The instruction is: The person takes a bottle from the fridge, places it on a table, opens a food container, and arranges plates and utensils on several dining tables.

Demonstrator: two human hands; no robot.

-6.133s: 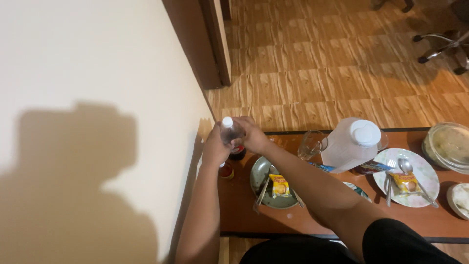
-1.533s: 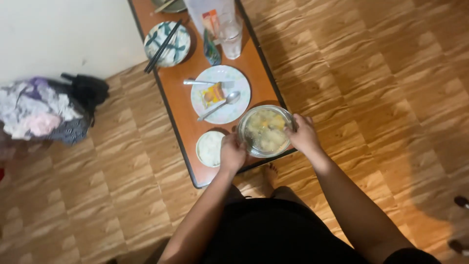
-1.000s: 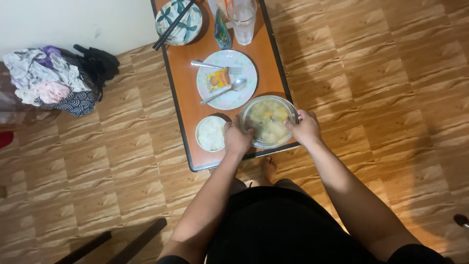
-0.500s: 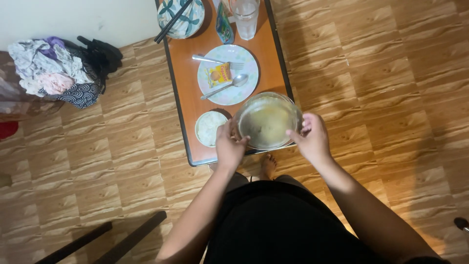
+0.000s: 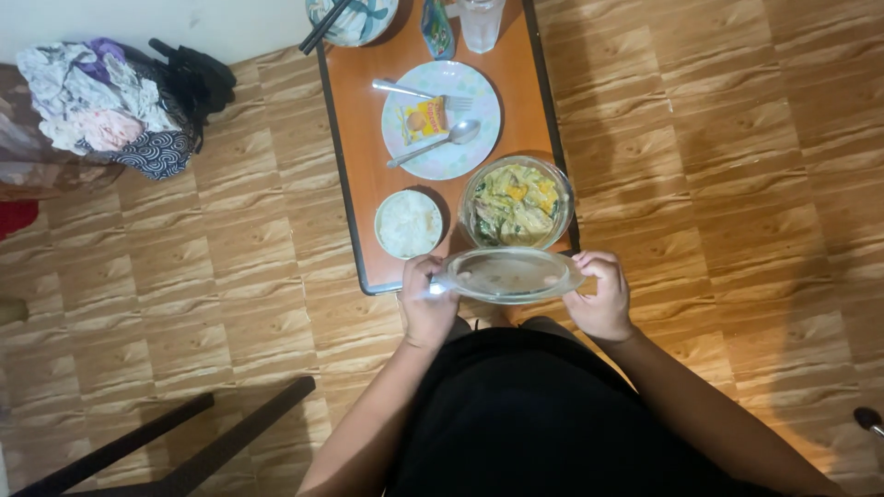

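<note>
The low wooden desk stood on the wood-patterned floor, with a heap of clothes off to its left. A pale plate carried a fork, spoon and yellow packet. The glass bowl of vegetables sat uncovered beside a small bowl of rice. Nearer the body, the clear glass lid was off the bowl, the left hand and right hand with fingers grasping its opposite edges.

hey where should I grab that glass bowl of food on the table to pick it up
Grip the glass bowl at its rim on two opposite sides, coming down from above. The lid is off, so the rim is exposed, and the round wall offers no handle. Its right side sits near the table edge.
</note>
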